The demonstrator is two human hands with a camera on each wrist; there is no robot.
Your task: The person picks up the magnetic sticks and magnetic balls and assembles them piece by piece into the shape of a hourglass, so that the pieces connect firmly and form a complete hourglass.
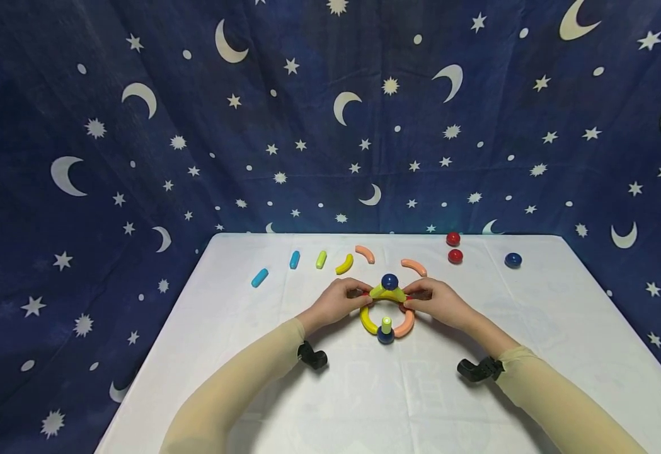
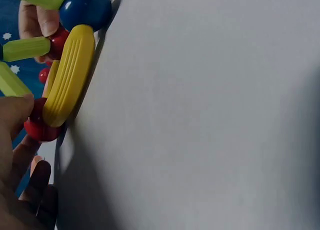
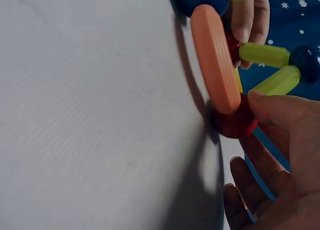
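Note:
A ring of curved rods and balls sits on the white table. Its yellow curved rod (image 1: 367, 320) and orange curved rod (image 1: 405, 323) meet at a blue ball (image 1: 385, 336), from which a short green rod (image 1: 386, 324) stands upright. My left hand (image 1: 336, 302) pinches the red ball (image 2: 41, 126) on the ring's left. On the right, another red ball (image 3: 237, 124) is between the thumb and fingers of my right hand (image 1: 440, 304). Two green rods (image 2: 26, 48) lean from these red balls to a raised blue ball (image 1: 389, 281). Behind them a yellow curved rod (image 1: 389, 295) links both sides.
Loose pieces lie toward the back: blue rods (image 1: 259, 277), a green rod (image 1: 321, 259), a yellow curved rod (image 1: 344, 264) and orange curved rods (image 1: 414, 267). Red balls (image 1: 455, 256) and a blue ball (image 1: 513, 260) are at the back right. A starry curtain (image 1: 307, 126) hangs behind.

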